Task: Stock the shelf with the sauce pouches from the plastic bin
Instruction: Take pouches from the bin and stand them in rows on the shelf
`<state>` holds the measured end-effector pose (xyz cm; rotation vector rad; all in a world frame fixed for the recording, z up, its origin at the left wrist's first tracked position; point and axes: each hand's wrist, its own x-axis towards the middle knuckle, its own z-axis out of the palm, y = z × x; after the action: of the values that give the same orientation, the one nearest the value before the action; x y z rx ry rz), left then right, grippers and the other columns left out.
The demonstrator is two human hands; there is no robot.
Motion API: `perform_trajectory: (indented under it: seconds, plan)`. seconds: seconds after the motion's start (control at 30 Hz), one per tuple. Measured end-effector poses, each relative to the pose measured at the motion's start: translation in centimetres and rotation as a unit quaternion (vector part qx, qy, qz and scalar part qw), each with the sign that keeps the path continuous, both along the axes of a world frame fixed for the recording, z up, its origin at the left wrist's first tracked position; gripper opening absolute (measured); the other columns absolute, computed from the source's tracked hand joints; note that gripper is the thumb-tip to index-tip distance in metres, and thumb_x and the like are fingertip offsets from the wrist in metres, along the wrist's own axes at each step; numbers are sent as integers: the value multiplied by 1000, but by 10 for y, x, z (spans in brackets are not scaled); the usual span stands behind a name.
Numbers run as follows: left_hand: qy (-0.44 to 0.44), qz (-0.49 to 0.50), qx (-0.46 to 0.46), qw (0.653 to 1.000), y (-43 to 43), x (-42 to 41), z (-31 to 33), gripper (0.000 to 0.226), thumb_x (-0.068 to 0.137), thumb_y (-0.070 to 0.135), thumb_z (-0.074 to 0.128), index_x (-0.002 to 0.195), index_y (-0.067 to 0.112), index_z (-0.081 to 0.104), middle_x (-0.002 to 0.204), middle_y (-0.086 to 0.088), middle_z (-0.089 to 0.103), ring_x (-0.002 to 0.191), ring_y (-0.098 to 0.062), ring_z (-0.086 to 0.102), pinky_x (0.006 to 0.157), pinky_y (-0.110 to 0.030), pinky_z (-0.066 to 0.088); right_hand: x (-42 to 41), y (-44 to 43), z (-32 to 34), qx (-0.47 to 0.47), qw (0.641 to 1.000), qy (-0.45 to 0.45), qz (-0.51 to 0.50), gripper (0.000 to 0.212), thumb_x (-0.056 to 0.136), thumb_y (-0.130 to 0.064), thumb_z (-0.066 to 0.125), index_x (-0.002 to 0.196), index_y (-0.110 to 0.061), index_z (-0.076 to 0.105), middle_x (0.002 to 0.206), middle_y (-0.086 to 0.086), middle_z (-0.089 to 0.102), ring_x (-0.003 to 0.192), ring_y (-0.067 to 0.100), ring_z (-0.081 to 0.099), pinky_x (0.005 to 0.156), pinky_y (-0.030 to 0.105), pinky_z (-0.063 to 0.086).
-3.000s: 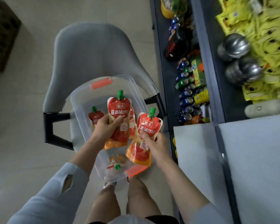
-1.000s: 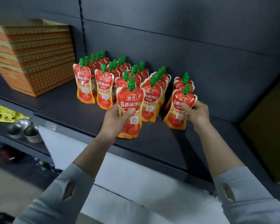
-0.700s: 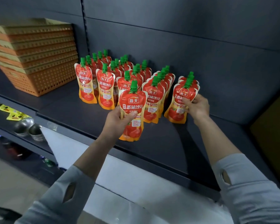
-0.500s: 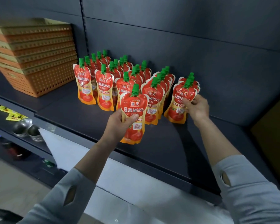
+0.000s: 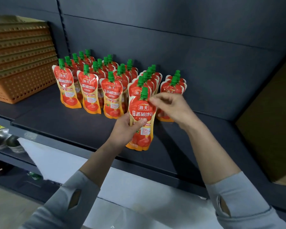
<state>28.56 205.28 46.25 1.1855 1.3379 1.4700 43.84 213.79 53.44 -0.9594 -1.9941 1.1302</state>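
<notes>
The held sauce pouch (image 5: 142, 116) at the centre of the frame carries the brand mark 海天, with 番茄沙司 in large white characters beneath it. The front-row pouches (image 5: 112, 96) standing left of centre show the same 海天 and 番茄沙司. The fine print on each pouch's white panel is too small to read.
</notes>
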Motion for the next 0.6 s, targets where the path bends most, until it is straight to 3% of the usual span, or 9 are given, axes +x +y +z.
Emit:
perform_trajectory:
  seconds: [0.1,0.17,0.3,0.43,0.5,0.6]
  plan:
    - [-9,-28,6,1000,4,8,-2,31,90,23,65,120,19,60,111,2,72,103,-13,68,86,-30,56,5,-3,2,-25,999,-6,40,22,93,-17,67,108,-2,71,91,0,73,67,-1,68,56,17,53]
    - [-17,-41,0,999,7,12,-3,34,89,24,66,122,19,59,112,1,71,103,-13,68,89,-33,55,10,0,1,-13,1000,-12,20,20,92,-18,69,106,-3,72,91,3,75,69,4,71,56,20,55]
    - [-38,-45,-9,998,11,18,-9,39,87,22,69,124,21,56,115,2,69,106,-11,66,87,-27,55,26,13,-4,8,999,2,-39,13,90,-20,72,94,-10,78,90,5,78,82,22,75,67,34,59]
    - [18,-9,-35,999,10,15,-26,50,88,18,68,134,17,50,124,0,58,106,-5,60,85,-21,51,46,26,-4,24,995,1,-98,13,91,-21,71,90,-9,78,90,7,78,84,27,74,70,40,61]
    - [50,-16,-40,998,10,17,-36,50,90,16,66,137,19,48,128,1,55,106,-3,58,85,-19,50,50,32,-7,50,990,-17,-131,17,93,-22,69,92,-7,77,90,5,77,82,22,74,70,36,61]
    - [106,-32,-42,993,12,24,-46,51,92,14,62,140,21,44,136,1,50,120,-13,54,96,-26,47,50,37,-13,73,982,-16,-176,16,95,-24,65,97,-12,75,95,-1,75,79,5,70,64,20,57]
